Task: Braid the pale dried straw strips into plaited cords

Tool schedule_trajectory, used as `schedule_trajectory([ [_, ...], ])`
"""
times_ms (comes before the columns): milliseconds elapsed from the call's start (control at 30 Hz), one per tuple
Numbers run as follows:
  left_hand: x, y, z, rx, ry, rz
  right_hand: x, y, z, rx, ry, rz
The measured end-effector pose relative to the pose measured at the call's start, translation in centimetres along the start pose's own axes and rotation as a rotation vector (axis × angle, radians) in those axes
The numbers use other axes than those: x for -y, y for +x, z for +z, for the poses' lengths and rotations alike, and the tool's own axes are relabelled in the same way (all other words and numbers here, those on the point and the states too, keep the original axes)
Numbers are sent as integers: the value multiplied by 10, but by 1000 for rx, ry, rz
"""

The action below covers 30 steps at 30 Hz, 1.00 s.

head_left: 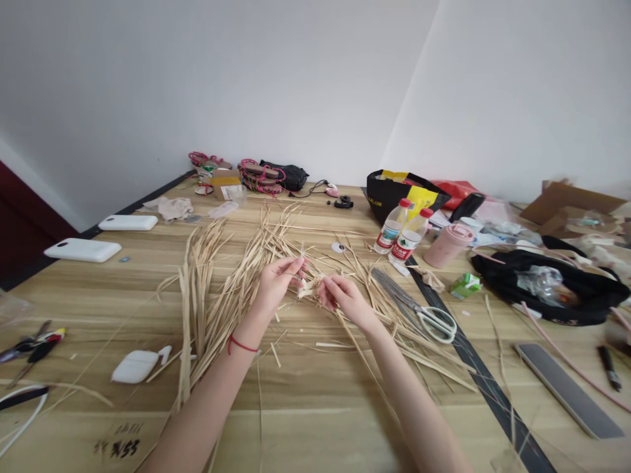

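My left hand (279,281), with a red string on the wrist, is closed in a pinch. Between its fingertips stands a slim, shiny metal tool (301,279), pointing up and down; its exact kind is too small to make out. My right hand (342,297) has its fingers curled round a small pale piece of straw weaving (310,287), which reaches left to the metal tool. A long straw strip (363,351) trails from below my right hand toward the front edge. Around and beyond both hands lie many loose straw strips (235,289) on the wooden table (296,407).
Large scissors (436,323) lie right of the straw. Two water bottles (407,238), a pink cup (448,246) and a black bag (552,289) stand farther right. On the left are a white earphone case (134,366) and two white power banks (83,249). Pink-strapped sandals (260,176) sit at the back.
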<state>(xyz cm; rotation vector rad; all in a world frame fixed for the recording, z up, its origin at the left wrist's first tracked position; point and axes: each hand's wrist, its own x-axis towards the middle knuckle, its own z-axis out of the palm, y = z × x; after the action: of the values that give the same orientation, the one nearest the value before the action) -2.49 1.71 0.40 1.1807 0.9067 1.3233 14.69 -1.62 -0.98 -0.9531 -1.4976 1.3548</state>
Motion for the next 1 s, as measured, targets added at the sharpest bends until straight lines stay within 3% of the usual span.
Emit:
schedule_trajectory([
  [133, 0, 1, -1, -19, -31, -5, 2, 1, 3, -123, 57, -54],
  [267, 0, 1, 0, -61, -80, -34, -6, 5, 12, -367, 245, -76],
  [367, 0, 0, 1, -73, -110, -47, -14, 7, 18, -454, 393, -76],
  [600, 7, 0, 3, -38, -138, -31, -16, 7, 22, -545, 432, -100],
  [1000, 14, -2, 5, 20, -245, -76, -15, 5, 25, -522, 345, -229],
])
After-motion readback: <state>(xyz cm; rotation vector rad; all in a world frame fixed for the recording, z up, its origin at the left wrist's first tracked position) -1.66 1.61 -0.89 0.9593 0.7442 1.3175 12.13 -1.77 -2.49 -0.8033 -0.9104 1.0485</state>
